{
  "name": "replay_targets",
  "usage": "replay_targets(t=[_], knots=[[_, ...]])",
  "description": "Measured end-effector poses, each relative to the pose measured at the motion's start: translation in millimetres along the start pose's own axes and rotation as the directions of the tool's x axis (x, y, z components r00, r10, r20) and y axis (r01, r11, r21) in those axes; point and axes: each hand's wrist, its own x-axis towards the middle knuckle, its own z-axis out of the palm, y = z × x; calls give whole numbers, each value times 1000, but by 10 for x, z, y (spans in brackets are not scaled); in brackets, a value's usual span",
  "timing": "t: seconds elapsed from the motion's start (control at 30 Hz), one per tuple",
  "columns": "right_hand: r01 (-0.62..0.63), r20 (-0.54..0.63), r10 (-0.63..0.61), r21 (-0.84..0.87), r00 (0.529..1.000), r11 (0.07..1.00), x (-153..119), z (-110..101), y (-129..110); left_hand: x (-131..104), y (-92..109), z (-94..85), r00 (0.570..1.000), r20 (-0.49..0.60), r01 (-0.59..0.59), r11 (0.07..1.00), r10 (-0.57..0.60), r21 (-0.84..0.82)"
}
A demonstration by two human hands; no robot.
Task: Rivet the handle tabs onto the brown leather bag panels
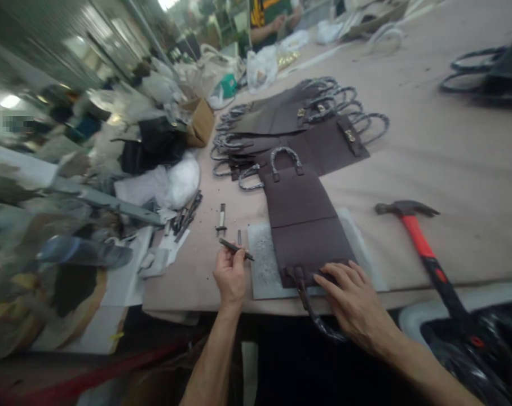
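Observation:
My left hand [231,276] is closed around a dark metal punch [235,248], held at a slant just left of a pale worn board [264,265]. On that board lies a dark brown bag panel [304,208] with handles wrapped in clear film. My right hand [353,296] rests flat on the panel's near end, fingers spread, beside the near wrapped handle [310,310] that hangs over the table edge. A claw hammer [420,237] with a red and black handle lies to the right, touched by neither hand. Small metal tools [221,217] lie beyond my left hand.
More brown bag panels [281,118] with wrapped handles are piled farther back. Several thin tools [187,214] lie at the table's left edge. A cardboard box [200,121] and plastic bags stand behind. Another person [273,22] is across the table. A dark bag piece [501,79] lies far right.

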Motion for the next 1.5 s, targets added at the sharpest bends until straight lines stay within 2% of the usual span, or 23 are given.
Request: replay_targets(t=[0.07, 0.13, 0.17, 0.23, 0.3, 0.37, 0.5, 0.6, 0.73, 0.9, 1.0, 1.23, 1.5], knots=[[48, -37, -49, -33, 998, 998, 22, 58, 53, 301, -99, -243, 1000, -22, -5, 979, 10, 202], [69, -54, -72, -53, 996, 996, 41, 89, 72, 534, -177, -436, 1000, 6, -3, 938, 1, 347], [70, -58, -74, -56, 996, 996, 44, 88, 64, 610, -203, -498, 999, 18, 22, 934, -30, 356], [52, -52, -54, -48, 997, 998, 40, 61, 21, 680, -224, -535, 992, 16, 114, 965, -121, 234], [15, -16, -15, -25, 1000, 1000, 34, 18, -34, 660, -206, -473, 980, 5, 200, 980, -200, 26], [-28, 40, 28, 5, 999, 1000, 34, -17, -76, 577, -154, -353, 972, 5, 234, 964, -235, -123], [-92, 126, 88, 31, 988, 995, 42, -63, -112, 276, 17, -77, 966, 81, 260, 924, -247, -280], [-98, 151, 91, 40, 984, 994, 44, -88, -118, -12, 136, 119, 965, 155, 253, 898, -210, -360], [-98, 156, 89, 52, 984, 994, 45, -84, -100, -322, 211, 339, 957, 274, 191, 920, -96, -342], [-92, 143, 86, 42, 986, 995, 33, -51, -82, -520, 250, 490, 914, 406, 108, 959, 8, -262], [-96, 117, 88, 70, 989, 993, 8, -41, -77, -573, 238, 530, 907, 421, 79, 964, 37, -255], [-145, -58, 163, 238, 985, 960, -44, -36, -13, -644, 122, 544, 918, 395, 86, 953, 38, -291], [-135, -43, 145, 192, 988, 972, -66, 28, 24, -700, 89, 586, 908, 416, 62, 962, 57, -266]])
